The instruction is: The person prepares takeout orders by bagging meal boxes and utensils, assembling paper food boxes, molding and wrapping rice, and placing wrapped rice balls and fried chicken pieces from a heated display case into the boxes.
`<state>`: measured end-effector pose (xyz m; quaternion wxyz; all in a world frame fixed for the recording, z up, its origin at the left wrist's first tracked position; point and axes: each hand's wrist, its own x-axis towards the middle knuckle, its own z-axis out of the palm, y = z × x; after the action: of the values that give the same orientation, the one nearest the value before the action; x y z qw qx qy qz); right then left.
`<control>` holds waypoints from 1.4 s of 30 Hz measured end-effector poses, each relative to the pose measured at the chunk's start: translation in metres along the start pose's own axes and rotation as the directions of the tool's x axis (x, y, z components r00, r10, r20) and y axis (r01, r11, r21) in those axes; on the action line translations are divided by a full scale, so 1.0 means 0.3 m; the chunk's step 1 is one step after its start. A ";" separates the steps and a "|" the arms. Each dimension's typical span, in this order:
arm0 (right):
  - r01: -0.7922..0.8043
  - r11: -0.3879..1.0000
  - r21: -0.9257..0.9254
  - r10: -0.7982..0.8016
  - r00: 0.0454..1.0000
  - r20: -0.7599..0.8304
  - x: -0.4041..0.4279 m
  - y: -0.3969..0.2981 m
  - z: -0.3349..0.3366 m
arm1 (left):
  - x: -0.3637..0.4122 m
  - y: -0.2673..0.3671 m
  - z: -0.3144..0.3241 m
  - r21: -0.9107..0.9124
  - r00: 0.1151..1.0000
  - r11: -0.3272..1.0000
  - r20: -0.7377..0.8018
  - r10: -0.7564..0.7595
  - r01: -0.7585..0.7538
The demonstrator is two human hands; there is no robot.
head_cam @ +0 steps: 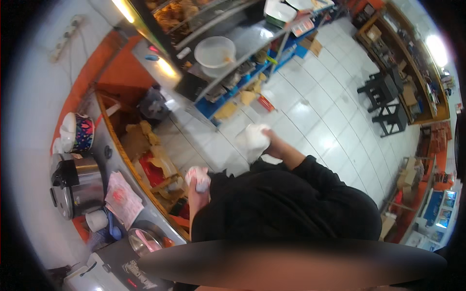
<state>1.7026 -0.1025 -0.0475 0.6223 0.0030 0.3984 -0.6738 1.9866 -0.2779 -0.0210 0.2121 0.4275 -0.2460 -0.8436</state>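
Observation:
My left hand (196,191) is closed around a small wrapped bundle (198,176), white with red print, beside the counter's edge. Further right, my right hand (276,145) grips a white bundle (252,140) that looks like plastic or paper, held above the tiled floor; its contents are hidden. On the metal counter (136,203) to the left lies a stack of printed wrapping paper (123,199). Near that stack are a steel rice cooker (85,185) and a steel bowl (140,242) with a pink utensil in it.
A glass display case (182,18) holding food stands ahead, next to a metal shelf with a clear plastic tub (214,52). Cardboard and a red box (267,103) lie by its base. Black stools (389,118) stand at the right, before a wooden shelf (418,65).

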 end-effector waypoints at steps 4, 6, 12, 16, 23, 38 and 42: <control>0.303 0.938 0.170 -0.299 0.953 -0.049 -0.235 -0.163 -0.251 | 0.098 -0.081 0.319 0.018 0.992 0.996 0.090 -0.090 0.088; 0.361 0.909 0.208 -0.355 0.932 -0.069 -0.266 -0.235 -0.320 | 0.153 -0.116 0.414 0.077 0.972 0.988 0.182 -0.147 0.135; 0.555 0.824 -0.115 -0.566 0.797 -0.209 -0.127 -0.578 -0.445 | 0.365 -0.171 0.608 0.242 0.937 0.945 0.217 -0.275 0.221; 0.650 0.754 -0.096 -0.657 0.742 -0.135 0.097 -0.985 -0.467 | 0.574 -0.209 0.742 0.245 0.920 0.948 0.283 -0.272 0.205; 0.434 0.776 -0.457 -0.499 0.866 -0.025 0.503 -1.795 -0.443 | 0.855 -0.213 1.044 0.136 0.936 0.977 0.291 -0.195 0.162; 0.506 0.372 -0.779 -0.678 0.721 0.144 0.667 -2.290 -0.704 | 0.937 -0.354 1.351 0.053 0.986 0.984 0.014 0.168 -0.169; 0.505 0.404 -0.763 -0.806 0.590 -0.037 0.765 -2.396 -0.928 | 0.870 -0.575 1.540 -0.041 0.948 0.961 -0.183 0.261 -0.273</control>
<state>0.9095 -0.2101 0.0310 0.1531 -0.2489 0.7001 -0.6515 1.4378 -0.1821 -0.0477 0.3592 0.4557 -0.2540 -0.7738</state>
